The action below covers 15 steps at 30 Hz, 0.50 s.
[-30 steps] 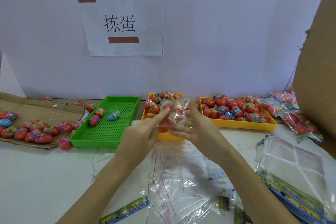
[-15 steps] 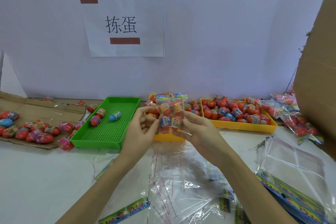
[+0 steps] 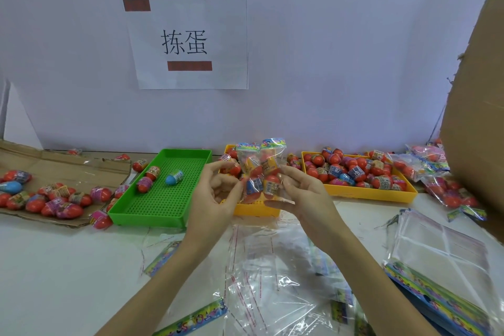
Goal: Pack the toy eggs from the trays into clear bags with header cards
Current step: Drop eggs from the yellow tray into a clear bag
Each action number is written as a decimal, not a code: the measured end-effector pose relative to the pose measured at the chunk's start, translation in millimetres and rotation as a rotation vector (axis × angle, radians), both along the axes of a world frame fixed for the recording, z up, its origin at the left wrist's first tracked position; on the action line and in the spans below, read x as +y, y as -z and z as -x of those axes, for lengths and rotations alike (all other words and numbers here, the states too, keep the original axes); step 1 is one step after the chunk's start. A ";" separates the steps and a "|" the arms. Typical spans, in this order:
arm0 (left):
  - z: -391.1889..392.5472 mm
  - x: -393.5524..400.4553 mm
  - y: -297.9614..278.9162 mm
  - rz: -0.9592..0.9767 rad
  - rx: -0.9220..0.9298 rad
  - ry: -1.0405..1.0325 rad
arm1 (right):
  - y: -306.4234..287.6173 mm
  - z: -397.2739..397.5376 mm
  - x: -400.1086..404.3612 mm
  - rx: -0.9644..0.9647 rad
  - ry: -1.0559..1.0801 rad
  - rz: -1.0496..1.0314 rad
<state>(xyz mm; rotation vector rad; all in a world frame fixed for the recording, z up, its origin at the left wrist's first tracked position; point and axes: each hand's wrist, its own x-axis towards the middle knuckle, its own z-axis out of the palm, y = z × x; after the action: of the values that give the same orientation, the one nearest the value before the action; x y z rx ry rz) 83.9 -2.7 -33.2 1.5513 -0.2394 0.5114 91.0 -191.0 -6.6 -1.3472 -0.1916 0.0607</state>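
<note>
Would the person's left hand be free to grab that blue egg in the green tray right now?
Probably not at once: the left hand is pinching the filled bag together with the right hand. Nothing covers the blue egg in the green tray.

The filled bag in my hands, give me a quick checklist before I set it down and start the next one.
1. Filled bag held on both sides: ok, left hand and right hand both pinch it.
2. Header card on the bag: ok, its colourful strip shows at the top.
3. Bag sealed: cannot tell, the bottom flap sticks out loose by the right hand.
4. Egg count inside: cannot tell, the eggs overlap.
5. Eggs left for the next bag: ok, the right yellow tray is well stocked.
6. Empty bags at hand: ok, a stack of clear bags lies to the right.
</note>
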 end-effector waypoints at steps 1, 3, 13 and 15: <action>0.4 0.3 -0.6 0.025 0.038 0.034 | -0.4 0.8 0.4 0.009 -0.005 -0.008; 1.9 -0.3 -2.0 0.070 0.114 0.105 | -0.4 1.0 1.5 0.028 -0.028 0.015; -6.9 4.7 5.7 -0.112 0.064 0.031 | -0.1 6.7 0.6 0.014 -0.105 0.296; -7.6 4.5 7.2 -0.108 0.079 0.025 | 0.1 6.2 -1.4 0.021 -0.077 0.329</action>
<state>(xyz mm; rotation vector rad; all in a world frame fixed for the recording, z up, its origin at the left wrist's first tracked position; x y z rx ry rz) 91.5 1.8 -40.4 1.6681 -0.2284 0.4220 84.8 -192.4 -6.8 -1.6661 -0.2228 0.1769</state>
